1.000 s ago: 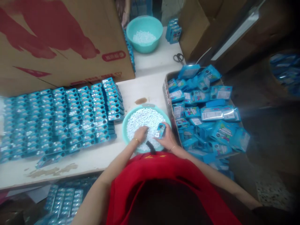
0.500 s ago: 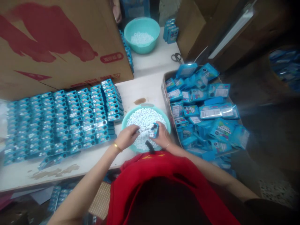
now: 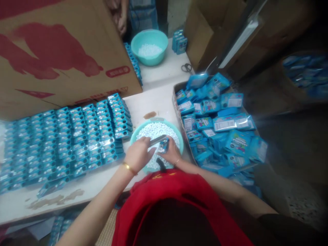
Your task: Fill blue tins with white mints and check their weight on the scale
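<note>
The left hand [image 3: 138,154] pinches a dark, narrow tool [image 3: 157,140], and the right hand [image 3: 171,153] grips a small blue box [image 3: 164,146], both above the turquoise bowl [image 3: 180,136] of white pellets [image 3: 153,129]. To the left, rows of similar boxes [image 3: 89,136] cover the counter [image 3: 143,102]; to the right, a carton [image 3: 178,112] holds blue packages [image 3: 220,126].

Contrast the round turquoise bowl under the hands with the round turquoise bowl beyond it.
Small white pellets spread across most of the near round turquoise bowl; the far round turquoise bowl shows much bare inner wall above its pellets. The left hand and right hand reach over the near bowl; no hand shows over the far bowl. Both hold white pellets.
</note>
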The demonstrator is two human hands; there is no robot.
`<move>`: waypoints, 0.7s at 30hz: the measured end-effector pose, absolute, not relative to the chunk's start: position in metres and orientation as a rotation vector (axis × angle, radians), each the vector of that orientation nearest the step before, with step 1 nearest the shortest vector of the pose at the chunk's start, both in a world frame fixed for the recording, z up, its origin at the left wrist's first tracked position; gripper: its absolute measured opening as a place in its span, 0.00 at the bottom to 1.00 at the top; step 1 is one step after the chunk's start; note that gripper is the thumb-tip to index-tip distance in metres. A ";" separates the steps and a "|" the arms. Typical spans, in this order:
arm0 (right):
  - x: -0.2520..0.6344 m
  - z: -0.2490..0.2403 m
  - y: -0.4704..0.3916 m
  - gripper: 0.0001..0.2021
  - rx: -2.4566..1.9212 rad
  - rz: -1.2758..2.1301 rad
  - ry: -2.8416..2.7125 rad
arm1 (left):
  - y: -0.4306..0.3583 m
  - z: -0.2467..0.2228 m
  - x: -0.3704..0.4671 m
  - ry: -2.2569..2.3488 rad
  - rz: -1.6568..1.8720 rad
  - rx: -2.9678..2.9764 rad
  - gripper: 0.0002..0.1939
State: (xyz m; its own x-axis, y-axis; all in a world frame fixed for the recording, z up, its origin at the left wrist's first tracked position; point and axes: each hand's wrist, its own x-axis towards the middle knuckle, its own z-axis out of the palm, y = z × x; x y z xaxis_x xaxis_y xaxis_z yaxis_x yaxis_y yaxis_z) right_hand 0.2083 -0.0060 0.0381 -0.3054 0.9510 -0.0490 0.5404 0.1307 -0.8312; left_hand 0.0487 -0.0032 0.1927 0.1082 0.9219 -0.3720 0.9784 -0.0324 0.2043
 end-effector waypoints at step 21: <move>0.352 0.067 0.068 0.25 -1.575 0.605 -2.637 | -0.014 0.161 -0.009 1.887 0.106 2.033 0.08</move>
